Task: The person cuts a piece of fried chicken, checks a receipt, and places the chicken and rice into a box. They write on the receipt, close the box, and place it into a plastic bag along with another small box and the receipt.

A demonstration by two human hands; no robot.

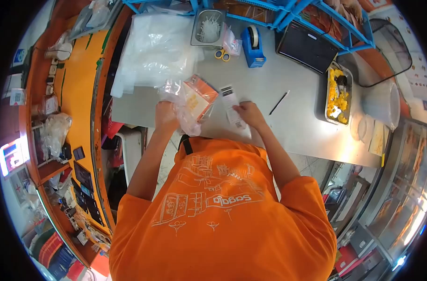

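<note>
Item: orange box (201, 96), part-sleeved in clear bag (180, 105), on worktop (279, 126) at 12 o'clock from our chest.
Handling, our judgement: box light, stiff card. Bag soft, slippery. Take box by side walls through film.
Left hand (166, 116): fingers closed on bag.
Right hand (250, 114): fingers on printed slip (232, 108), 3 o'clock of box; pinching or pressing, we cannot tell.
Around box: pen (279, 103) at 3 o'clock; scissors (221, 55), tape dispenser (253, 44) at 12; bag stack (152, 51) at 10.

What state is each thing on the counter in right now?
Orange cardboard box: tilted, partly inside the clear plastic bag.
Clear plastic bag: crumpled, in grip of left hand.
White printed paper slip: flat on grey metal counter, under right hand.
Blue tape dispenser: upright, roll loaded.
Black pen: lying loose on counter.
Steel tray: holds yellow food.
</note>
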